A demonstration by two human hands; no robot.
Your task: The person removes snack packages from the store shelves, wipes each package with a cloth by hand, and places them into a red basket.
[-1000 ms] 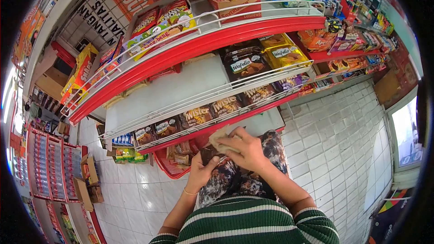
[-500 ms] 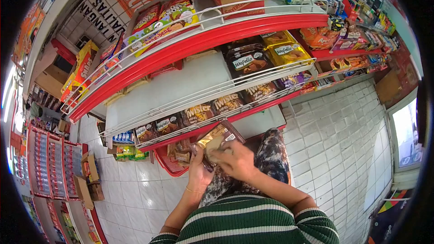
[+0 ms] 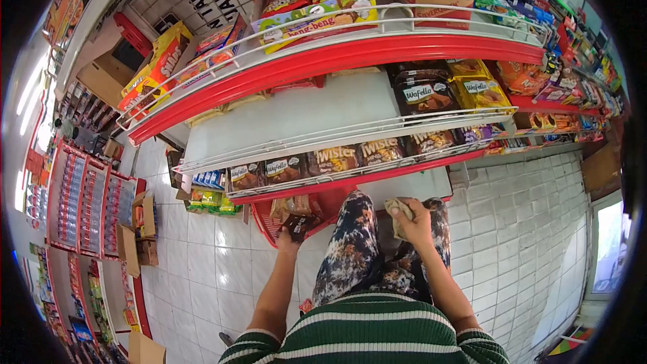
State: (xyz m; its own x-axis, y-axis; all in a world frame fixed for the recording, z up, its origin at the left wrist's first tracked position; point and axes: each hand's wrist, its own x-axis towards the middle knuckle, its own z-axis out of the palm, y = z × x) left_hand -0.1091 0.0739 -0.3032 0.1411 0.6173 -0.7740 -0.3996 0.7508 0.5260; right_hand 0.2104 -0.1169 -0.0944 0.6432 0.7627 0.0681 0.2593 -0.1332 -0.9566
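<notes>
My left hand (image 3: 288, 240) is low at the left, closed on a dark brown snack packet (image 3: 301, 226) at the red basket (image 3: 268, 222). Other snack packets (image 3: 288, 206) lie in that basket, below the shelf. Over my right knee, my right hand (image 3: 418, 224) grips a crumpled beige cloth (image 3: 397, 216). Brown Twister packets (image 3: 333, 160) and Wafello packets (image 3: 283, 168) line the lower shelf in front of me.
A red-edged shelf (image 3: 337, 59) with wire rails spans the front. On its top stand a beng-beng box (image 3: 317, 21) and a Superstar box (image 3: 438, 17). Dark Wafello packs (image 3: 424, 92) sit on the middle shelf. Bottle racks (image 3: 91, 202) and cardboard boxes (image 3: 128, 249) are at the left.
My hands have parted. The left carried the brown packet down and left to the red basket; the right moved right with the cloth. The view shifted, so the shelves appear further right.
</notes>
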